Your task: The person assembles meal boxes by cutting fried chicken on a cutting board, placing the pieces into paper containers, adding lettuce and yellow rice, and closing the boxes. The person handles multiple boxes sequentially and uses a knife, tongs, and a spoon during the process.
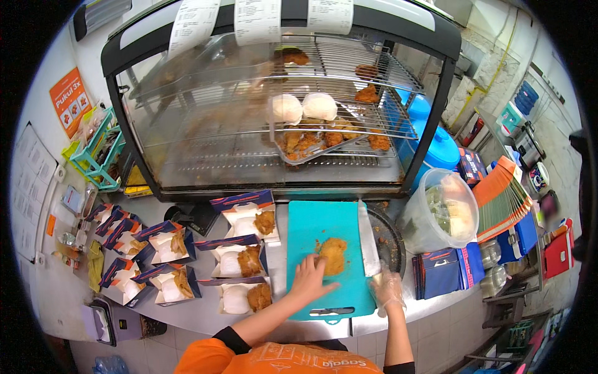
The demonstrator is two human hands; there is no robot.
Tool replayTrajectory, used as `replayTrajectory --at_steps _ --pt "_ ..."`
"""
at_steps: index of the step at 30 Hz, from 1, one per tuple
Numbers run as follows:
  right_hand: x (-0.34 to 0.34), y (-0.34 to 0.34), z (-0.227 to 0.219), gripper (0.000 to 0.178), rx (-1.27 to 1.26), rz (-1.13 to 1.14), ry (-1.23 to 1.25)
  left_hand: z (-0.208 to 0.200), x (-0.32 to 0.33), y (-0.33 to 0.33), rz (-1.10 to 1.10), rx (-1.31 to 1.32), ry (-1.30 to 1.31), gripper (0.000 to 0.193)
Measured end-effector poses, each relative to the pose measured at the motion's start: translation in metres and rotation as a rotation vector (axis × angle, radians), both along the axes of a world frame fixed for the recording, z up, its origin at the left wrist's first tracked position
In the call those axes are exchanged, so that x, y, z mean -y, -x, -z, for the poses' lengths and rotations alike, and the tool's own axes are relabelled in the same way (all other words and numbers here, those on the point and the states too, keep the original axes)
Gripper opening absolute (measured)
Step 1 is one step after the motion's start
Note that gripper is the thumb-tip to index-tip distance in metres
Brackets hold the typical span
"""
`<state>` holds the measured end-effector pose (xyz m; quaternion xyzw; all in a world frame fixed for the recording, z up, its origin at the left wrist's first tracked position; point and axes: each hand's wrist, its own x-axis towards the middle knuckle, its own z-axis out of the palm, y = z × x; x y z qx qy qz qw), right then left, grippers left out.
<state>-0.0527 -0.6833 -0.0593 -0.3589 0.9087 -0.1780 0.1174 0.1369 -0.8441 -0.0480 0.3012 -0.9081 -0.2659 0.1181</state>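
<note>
While the left hand (pixel 308 279) rests half-open, its spread fingers seeming to touch the cutlet's near edge without gripping, presumably to steady it, the gloved right hand (pixel 387 290) appears curled round the handle of the knife (pixel 367 242). The blade lies along the board's right edge, apart from the cutlet (pixel 335 254), probably to keep its edge off the left fingers. The cutlet sits on the board (pixel 305 227), likely sparing the bench (pixel 199 313). Leftward, boxes (pixel 240 201) stand open, perhaps for easy reach.
</note>
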Motion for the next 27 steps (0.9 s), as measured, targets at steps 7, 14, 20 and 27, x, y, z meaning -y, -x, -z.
replayTrajectory --at_steps 7,14,20,27 --pt "-0.018 0.032 -0.054 0.031 0.665 0.048 0.178 0.012 0.031 0.022 0.239 -0.088 -0.081 0.056" --pt "0.026 0.036 -0.068 0.023 -0.059 -0.371 -0.097 -0.041 0.089 0.084 0.047 -0.427 0.136 0.030" --pt "0.046 0.029 -0.031 0.024 0.006 -0.391 -0.215 0.007 0.105 0.137 0.212 -0.097 0.314 0.028" --pt "0.061 0.025 -0.030 0.034 -0.061 -0.348 -0.084 0.001 0.116 0.139 0.231 -0.100 0.333 0.031"
